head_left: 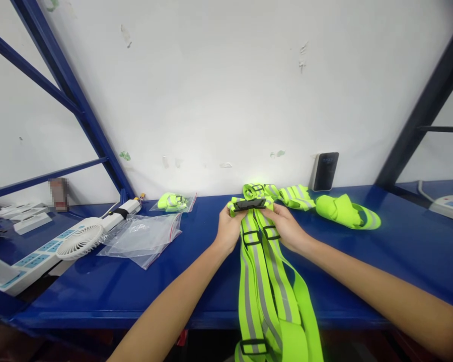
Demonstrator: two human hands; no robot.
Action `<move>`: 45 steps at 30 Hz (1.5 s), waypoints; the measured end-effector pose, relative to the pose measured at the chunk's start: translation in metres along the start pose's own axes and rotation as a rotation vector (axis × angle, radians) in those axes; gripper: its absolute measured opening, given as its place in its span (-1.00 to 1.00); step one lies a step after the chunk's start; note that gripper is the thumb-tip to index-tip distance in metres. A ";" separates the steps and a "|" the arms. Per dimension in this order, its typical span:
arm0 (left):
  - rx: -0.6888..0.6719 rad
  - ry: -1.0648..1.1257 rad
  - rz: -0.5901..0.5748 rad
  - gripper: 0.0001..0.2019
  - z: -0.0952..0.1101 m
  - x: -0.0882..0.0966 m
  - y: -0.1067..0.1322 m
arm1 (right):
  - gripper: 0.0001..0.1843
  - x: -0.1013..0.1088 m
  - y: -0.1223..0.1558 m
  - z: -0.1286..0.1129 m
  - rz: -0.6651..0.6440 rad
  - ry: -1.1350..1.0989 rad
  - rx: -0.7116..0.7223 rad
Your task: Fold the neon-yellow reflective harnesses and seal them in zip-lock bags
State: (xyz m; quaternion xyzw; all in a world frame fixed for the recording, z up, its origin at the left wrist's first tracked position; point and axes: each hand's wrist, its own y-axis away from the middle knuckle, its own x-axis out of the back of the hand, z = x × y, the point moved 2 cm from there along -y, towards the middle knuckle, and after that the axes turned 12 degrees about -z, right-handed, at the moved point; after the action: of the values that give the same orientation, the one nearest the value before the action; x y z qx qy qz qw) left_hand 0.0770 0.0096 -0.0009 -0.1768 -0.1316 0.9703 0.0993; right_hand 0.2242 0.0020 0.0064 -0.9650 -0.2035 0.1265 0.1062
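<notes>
Both of my hands hold a neon-yellow reflective harness (251, 281) with grey stripes and black slide buckles. My left hand (228, 229) grips its upper left end beside a black buckle (250, 203). On the other side of that buckle, my right hand (284, 226) pinches the strap. The long straps hang down toward me over the table's front edge. Just behind the buckle lie a rolled strap (252, 190) and a folded striped piece (296, 197). Another neon-yellow bundle (347, 212) rests to the right of my right hand.
Clear zip bags (143, 236) lie at left, with a bagged yellow bundle (172, 202) behind them. A white fan (81, 241) sits by a power strip (35, 257). A phone (325, 172) leans on the wall. Blue frame posts (75, 100) flank the blue table (204, 301).
</notes>
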 end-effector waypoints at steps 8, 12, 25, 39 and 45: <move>-0.178 -0.373 0.050 -0.75 -0.005 0.000 0.001 | -0.69 0.000 0.000 0.002 0.048 0.183 0.068; -0.151 -0.435 0.151 -0.74 -0.007 0.003 0.002 | -0.68 -0.007 0.002 -0.003 0.030 0.028 0.025; 0.086 0.005 -0.269 -0.53 -0.007 -0.004 0.000 | -0.73 -0.007 0.002 -0.008 0.088 -0.070 -0.084; -0.005 -0.183 -0.080 -0.65 -0.012 -0.005 0.000 | -0.70 0.003 0.001 -0.001 0.180 0.595 0.251; -0.015 -0.211 -0.089 -0.63 -0.013 -0.005 0.000 | -0.58 0.000 0.001 -0.008 0.098 0.433 0.305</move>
State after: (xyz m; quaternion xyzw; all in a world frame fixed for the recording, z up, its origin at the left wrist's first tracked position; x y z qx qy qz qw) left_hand 0.0867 0.0109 -0.0113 -0.0685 -0.1562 0.9772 0.1264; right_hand 0.2267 0.0000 0.0137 -0.9512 -0.1075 -0.0485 0.2853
